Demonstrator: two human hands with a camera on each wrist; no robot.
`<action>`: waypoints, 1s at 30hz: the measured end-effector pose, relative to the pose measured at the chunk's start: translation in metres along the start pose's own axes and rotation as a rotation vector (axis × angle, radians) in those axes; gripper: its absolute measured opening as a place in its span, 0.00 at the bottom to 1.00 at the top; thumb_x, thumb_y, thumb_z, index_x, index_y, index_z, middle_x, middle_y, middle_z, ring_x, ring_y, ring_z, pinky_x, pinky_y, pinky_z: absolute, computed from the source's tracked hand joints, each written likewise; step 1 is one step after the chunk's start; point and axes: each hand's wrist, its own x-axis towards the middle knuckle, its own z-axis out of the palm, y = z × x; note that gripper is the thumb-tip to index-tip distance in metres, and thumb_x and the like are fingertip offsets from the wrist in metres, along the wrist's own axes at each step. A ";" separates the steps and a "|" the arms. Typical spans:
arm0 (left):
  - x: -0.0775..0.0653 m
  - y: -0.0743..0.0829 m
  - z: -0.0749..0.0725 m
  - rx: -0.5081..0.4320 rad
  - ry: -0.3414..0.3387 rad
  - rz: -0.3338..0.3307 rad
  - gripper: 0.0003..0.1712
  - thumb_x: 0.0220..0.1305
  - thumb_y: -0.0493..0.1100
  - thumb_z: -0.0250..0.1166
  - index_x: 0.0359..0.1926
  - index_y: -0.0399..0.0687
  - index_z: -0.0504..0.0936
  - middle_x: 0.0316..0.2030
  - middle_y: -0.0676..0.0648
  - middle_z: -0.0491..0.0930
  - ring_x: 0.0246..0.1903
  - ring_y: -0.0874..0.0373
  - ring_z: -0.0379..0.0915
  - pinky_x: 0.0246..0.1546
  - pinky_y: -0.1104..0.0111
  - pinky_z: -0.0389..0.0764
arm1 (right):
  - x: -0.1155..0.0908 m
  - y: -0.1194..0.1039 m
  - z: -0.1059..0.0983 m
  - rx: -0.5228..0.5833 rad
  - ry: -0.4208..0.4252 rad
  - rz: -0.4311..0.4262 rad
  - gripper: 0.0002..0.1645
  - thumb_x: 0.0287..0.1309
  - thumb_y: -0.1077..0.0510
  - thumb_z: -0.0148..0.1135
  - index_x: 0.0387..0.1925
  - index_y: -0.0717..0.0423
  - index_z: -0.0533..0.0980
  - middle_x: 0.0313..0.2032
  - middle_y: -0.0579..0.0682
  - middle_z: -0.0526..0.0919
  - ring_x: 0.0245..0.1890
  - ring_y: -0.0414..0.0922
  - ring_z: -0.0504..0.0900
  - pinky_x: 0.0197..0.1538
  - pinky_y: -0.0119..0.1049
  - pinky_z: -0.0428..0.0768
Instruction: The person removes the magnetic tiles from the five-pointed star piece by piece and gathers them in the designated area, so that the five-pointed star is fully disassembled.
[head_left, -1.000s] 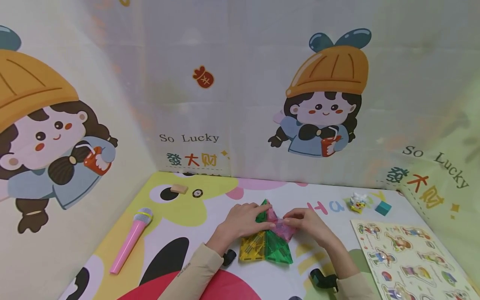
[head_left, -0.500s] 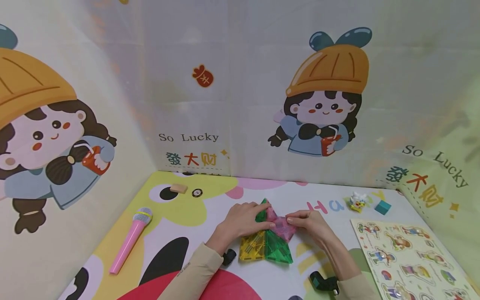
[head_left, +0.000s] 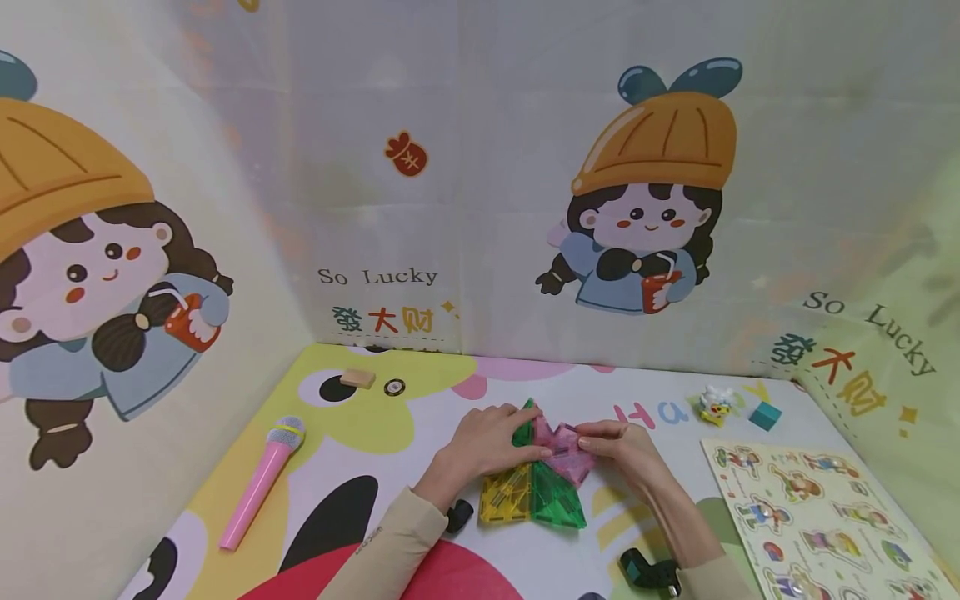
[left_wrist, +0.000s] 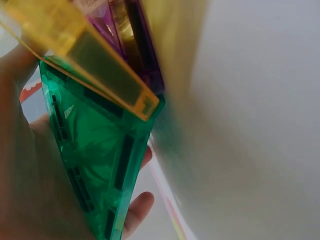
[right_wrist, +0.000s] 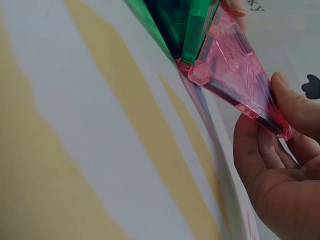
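Translucent magnetic tiles stand joined together mid-table, with a yellow tile (head_left: pixel 504 497) and a green tile (head_left: pixel 557 500) on the near side. My left hand (head_left: pixel 480 443) curls round the left side of the build and grips a green triangular tile (left_wrist: pixel 92 137); its thumb reaches across toward the pink pieces. On the right, my right hand (head_left: pixel 628 454) pinches the corner of a pink triangular tile (right_wrist: pixel 237 70) between thumb and fingers. That tile's other corner touches a green tile's edge in the right wrist view. The far side of the build is partly hidden by my left hand.
A pink toy microphone (head_left: pixel 262 483) lies at left, a wooden block (head_left: pixel 358 378) behind. At right are a small figurine (head_left: pixel 716 405), a teal block (head_left: pixel 766 416) and a picture board (head_left: pixel 817 517). A black object (head_left: pixel 459 515) lies by my left wrist.
My right hand has shifted slightly right and tilted the pink tile, whose upper edge now shows more. My left hand keeps its place on the build.
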 end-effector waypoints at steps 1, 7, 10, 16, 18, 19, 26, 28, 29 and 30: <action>0.000 0.000 0.000 -0.002 0.003 0.000 0.44 0.60 0.82 0.45 0.73 0.73 0.63 0.67 0.50 0.71 0.63 0.53 0.71 0.57 0.52 0.75 | 0.000 0.000 0.000 0.007 -0.003 -0.004 0.22 0.57 0.61 0.70 0.51 0.70 0.80 0.42 0.44 0.89 0.38 0.32 0.82 0.43 0.27 0.81; 0.000 0.003 -0.001 -0.031 0.053 0.054 0.36 0.62 0.78 0.51 0.66 0.73 0.74 0.73 0.51 0.62 0.72 0.52 0.59 0.67 0.47 0.67 | -0.003 -0.001 0.000 0.067 0.003 0.000 0.22 0.58 0.63 0.69 0.52 0.70 0.79 0.43 0.44 0.88 0.40 0.32 0.83 0.45 0.26 0.82; 0.000 0.005 0.000 -0.060 0.084 0.122 0.28 0.63 0.72 0.56 0.58 0.72 0.81 0.72 0.52 0.64 0.73 0.53 0.58 0.68 0.49 0.67 | -0.003 -0.001 -0.001 0.083 0.003 -0.005 0.22 0.59 0.63 0.68 0.53 0.71 0.78 0.44 0.45 0.87 0.41 0.32 0.83 0.46 0.26 0.82; 0.001 0.013 -0.002 -0.157 0.086 0.194 0.14 0.64 0.62 0.64 0.43 0.67 0.89 0.68 0.53 0.71 0.74 0.51 0.57 0.70 0.50 0.64 | -0.002 -0.004 -0.011 0.086 0.023 -0.015 0.20 0.59 0.63 0.67 0.53 0.68 0.80 0.43 0.41 0.87 0.41 0.32 0.83 0.46 0.28 0.82; 0.001 0.014 -0.002 -0.189 0.086 0.187 0.11 0.64 0.61 0.65 0.39 0.67 0.89 0.67 0.54 0.72 0.74 0.50 0.56 0.72 0.50 0.62 | -0.003 -0.006 -0.016 0.129 0.024 -0.021 0.19 0.59 0.64 0.67 0.52 0.67 0.81 0.42 0.39 0.85 0.40 0.32 0.83 0.46 0.29 0.83; 0.000 0.015 -0.002 -0.204 0.088 0.184 0.10 0.64 0.60 0.65 0.38 0.66 0.89 0.66 0.54 0.73 0.75 0.50 0.56 0.72 0.51 0.62 | -0.003 -0.007 -0.018 0.155 0.025 -0.027 0.19 0.59 0.66 0.66 0.52 0.67 0.80 0.42 0.39 0.84 0.39 0.33 0.84 0.46 0.29 0.84; -0.001 0.016 0.001 -0.240 0.074 0.177 0.08 0.65 0.57 0.65 0.37 0.66 0.89 0.64 0.56 0.75 0.74 0.52 0.56 0.73 0.53 0.61 | 0.002 -0.008 -0.043 0.215 0.100 -0.051 0.22 0.62 0.64 0.65 0.57 0.69 0.77 0.39 0.39 0.87 0.40 0.34 0.87 0.49 0.30 0.83; -0.001 0.016 0.002 -0.241 0.067 0.181 0.09 0.65 0.58 0.65 0.38 0.67 0.89 0.64 0.56 0.75 0.74 0.52 0.56 0.73 0.53 0.61 | 0.006 -0.007 -0.053 0.221 0.131 -0.051 0.22 0.63 0.64 0.64 0.58 0.68 0.76 0.37 0.38 0.88 0.40 0.34 0.87 0.49 0.30 0.83; -0.001 0.016 0.002 -0.241 0.065 0.183 0.09 0.66 0.58 0.65 0.38 0.67 0.89 0.64 0.56 0.75 0.74 0.52 0.56 0.73 0.53 0.61 | 0.009 -0.006 -0.059 0.229 0.144 -0.052 0.22 0.64 0.65 0.63 0.58 0.68 0.76 0.36 0.38 0.88 0.39 0.34 0.87 0.49 0.30 0.83; 0.000 0.016 0.001 -0.242 0.062 0.183 0.09 0.66 0.58 0.64 0.38 0.67 0.89 0.64 0.55 0.75 0.74 0.52 0.56 0.73 0.53 0.61 | 0.012 -0.005 -0.064 0.231 0.153 -0.054 0.22 0.65 0.66 0.62 0.59 0.69 0.75 0.36 0.38 0.88 0.39 0.34 0.87 0.49 0.30 0.83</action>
